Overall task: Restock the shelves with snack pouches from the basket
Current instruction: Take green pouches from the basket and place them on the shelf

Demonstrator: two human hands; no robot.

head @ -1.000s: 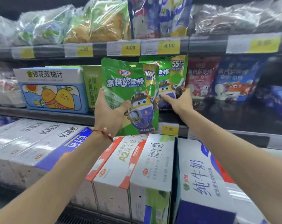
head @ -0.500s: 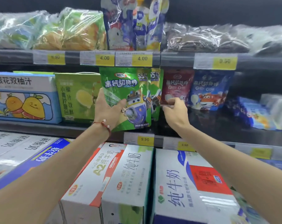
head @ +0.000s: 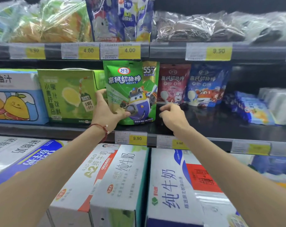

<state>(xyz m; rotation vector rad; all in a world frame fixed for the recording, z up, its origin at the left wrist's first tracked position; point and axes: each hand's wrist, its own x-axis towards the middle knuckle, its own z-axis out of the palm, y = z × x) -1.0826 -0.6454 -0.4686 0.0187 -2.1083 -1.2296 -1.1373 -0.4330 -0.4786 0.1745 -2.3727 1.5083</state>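
Grips green pouch by its lower left edge with left hand: thumb pressed across the front, fingers curled behind. Stands it upright on shelf, between green carton and red pouch. Shows glossy green front, white lettering, cartoon robot, "55%" top right. Hovers right hand just beside lower right corner, fingers loosely curled, empty.

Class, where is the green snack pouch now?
Head view, centre: the green pouch stands on the middle shelf between the green drink box and the red pouch, held by the left hand.
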